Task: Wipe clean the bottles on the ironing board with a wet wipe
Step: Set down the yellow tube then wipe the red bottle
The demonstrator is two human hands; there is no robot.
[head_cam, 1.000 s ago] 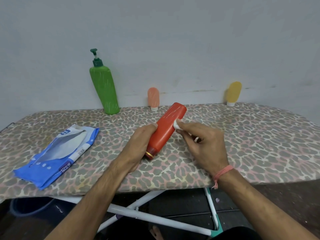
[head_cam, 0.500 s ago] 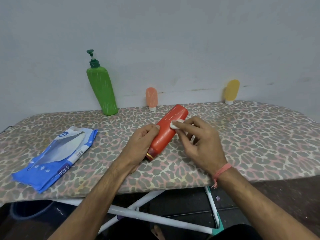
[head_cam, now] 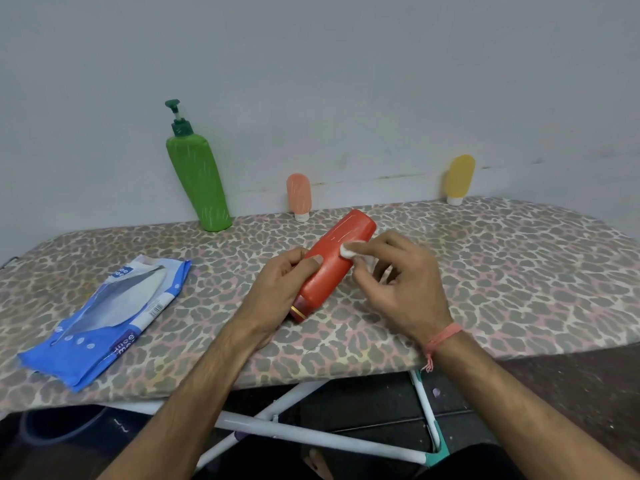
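Wiping the red bottle on the ironing board

My left hand [head_cam: 277, 289] is curling round the lower part of the red bottle [head_cam: 332, 263], holding it tilted over the ironing board [head_cam: 502, 271], cap end toward me. My right hand [head_cam: 398, 289] is pinching a small white wet wipe [head_cam: 348, 250] and pressing it on the bottle's upper side. I am counting four bottles: this red one, a green pump bottle [head_cam: 199, 181], a peach tube [head_cam: 298, 195] and a yellow tube [head_cam: 460, 178], all three standing at the wall. One blue wipes pack [head_cam: 104, 320] is lying left.
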